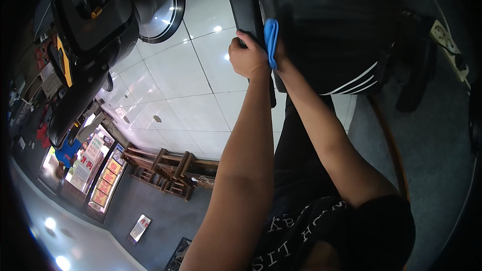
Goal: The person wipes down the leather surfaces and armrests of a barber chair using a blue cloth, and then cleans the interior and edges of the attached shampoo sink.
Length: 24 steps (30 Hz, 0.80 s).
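A black padded armrest point(246, 11) juts from the side of a large black upholstered chair point(331, 26) before me. My left hand point(246, 55) is curled around the armrest, thumb lying across its dark pad. Just right of that wrist is a folded blue cloth point(271, 43). Behind the cloth, against the chair's side, is my right hand point(281, 54); its fingers are mostly hidden, and the cloth appears held in it. White stripes point(354, 82) run across the chair's lower corner.
Another black barber chair point(98, 15) with a round metal base point(160, 7) stands left on white floor tiles point(196, 67). Bamboo benches point(169, 169) line the wall near glass doors point(88, 162), where a person in blue point(67, 152) is visible. A power strip point(448, 47) lies right.
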{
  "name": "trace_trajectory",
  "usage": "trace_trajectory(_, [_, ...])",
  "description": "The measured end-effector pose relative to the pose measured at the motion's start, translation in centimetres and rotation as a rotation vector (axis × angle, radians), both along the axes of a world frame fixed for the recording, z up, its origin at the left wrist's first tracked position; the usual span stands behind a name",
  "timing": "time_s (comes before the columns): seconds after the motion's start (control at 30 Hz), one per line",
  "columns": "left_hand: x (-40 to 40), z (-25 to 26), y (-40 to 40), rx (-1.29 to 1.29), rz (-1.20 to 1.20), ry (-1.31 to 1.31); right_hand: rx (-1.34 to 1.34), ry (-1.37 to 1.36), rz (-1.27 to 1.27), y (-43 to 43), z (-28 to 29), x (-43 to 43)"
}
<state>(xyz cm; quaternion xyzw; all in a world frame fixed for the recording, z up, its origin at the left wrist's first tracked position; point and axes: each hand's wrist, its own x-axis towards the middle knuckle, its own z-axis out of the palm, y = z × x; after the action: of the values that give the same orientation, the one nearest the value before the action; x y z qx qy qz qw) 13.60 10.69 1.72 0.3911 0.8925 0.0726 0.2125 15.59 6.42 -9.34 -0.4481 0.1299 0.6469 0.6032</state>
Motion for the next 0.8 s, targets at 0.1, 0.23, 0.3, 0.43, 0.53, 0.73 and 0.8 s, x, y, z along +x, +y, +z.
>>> trace_trajectory(0.1, [-1.2,-0.3,0.0,0.078,0.015,0.058,-0.036,0.059,0.044,6.1,3.6,1.1])
trace_trajectory(0.23, [-0.4,-0.2,0.0,0.109,0.002,0.061,-0.132,0.013,0.227,8.0,3.0,2.9])
trace_trajectory(0.3, [-0.3,-0.1,0.1,0.084,0.0,0.057,-0.102,0.069,0.223,7.4,2.8,2.7])
trace_trajectory(0.43, [-0.3,0.3,0.3,0.033,0.011,0.036,-0.012,0.244,0.182,4.7,2.3,1.4])
trace_trajectory(0.53, [-0.8,0.1,0.2,0.031,0.01,0.043,0.006,0.329,0.161,2.4,1.9,0.1])
trace_trajectory(0.73, [-0.5,0.2,0.2,-0.006,0.019,0.022,-0.067,0.35,0.086,-1.6,0.4,-0.5])
trace_trajectory(0.8, [-0.3,0.6,0.3,0.012,0.029,0.031,-0.091,0.358,0.075,-2.7,0.3,-1.0])
